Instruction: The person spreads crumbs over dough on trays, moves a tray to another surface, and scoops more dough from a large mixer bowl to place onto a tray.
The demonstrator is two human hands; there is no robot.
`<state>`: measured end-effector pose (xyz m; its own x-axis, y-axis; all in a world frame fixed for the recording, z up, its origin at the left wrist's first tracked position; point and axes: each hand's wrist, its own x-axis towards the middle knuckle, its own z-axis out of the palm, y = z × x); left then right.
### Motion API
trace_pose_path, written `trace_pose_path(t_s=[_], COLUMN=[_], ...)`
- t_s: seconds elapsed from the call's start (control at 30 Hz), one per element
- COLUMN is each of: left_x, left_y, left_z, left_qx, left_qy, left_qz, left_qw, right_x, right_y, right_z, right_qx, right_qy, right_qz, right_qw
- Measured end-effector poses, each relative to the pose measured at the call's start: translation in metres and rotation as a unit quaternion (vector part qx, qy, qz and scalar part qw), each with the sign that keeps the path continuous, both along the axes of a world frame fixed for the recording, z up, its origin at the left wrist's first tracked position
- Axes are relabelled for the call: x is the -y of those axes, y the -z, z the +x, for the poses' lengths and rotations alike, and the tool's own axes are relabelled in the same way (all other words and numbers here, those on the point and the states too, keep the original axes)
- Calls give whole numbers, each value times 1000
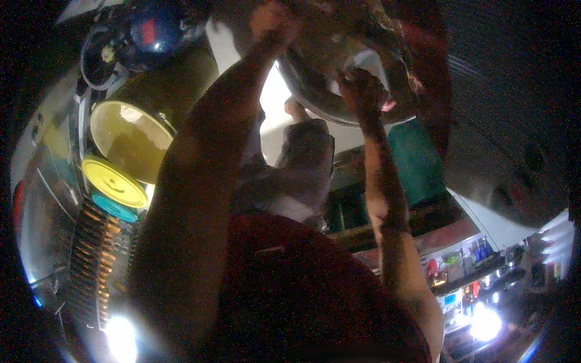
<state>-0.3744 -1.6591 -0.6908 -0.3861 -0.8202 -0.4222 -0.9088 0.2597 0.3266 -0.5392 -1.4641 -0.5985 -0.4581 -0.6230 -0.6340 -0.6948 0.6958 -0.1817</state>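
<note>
A large round metal basin (321, 100) sits tilted at the top of the view. My left hand (273, 23) is raised to its upper left rim, fingers closed on the edge. My right hand (361, 88) rests inside the basin against its inner wall, fingers curled. A small pink thing (388, 106) shows just beside that hand; the picture is too dark to tell whether the hand holds it. Both forearms run up from the lower edge, over my dark red garment (290, 296).
To the left stand a yellow bucket (130, 138), a yellow lid (115, 181), a teal lid (115, 209) and a slatted rack (97, 260). A dark blue round object (154, 30) lies top left. Shelves with colourful small goods (466, 269) are lower right.
</note>
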Motion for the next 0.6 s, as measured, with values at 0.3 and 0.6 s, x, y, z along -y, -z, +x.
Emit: trace_pose_path(t_s=[0.3,0.6], left_x=[9,36], left_y=[80,-12], left_z=[35,-2], left_qx=[-151,-239], left_qy=[9,-18], left_qz=[-136,-32], left_qw=[979,970], right_x=[-13,-4], right_y=[55,47], right_z=[-64,-2], right_qx=[-135,-38], right_qy=[-330,-213], right_qz=[-23,-50], right_qw=[934,975])
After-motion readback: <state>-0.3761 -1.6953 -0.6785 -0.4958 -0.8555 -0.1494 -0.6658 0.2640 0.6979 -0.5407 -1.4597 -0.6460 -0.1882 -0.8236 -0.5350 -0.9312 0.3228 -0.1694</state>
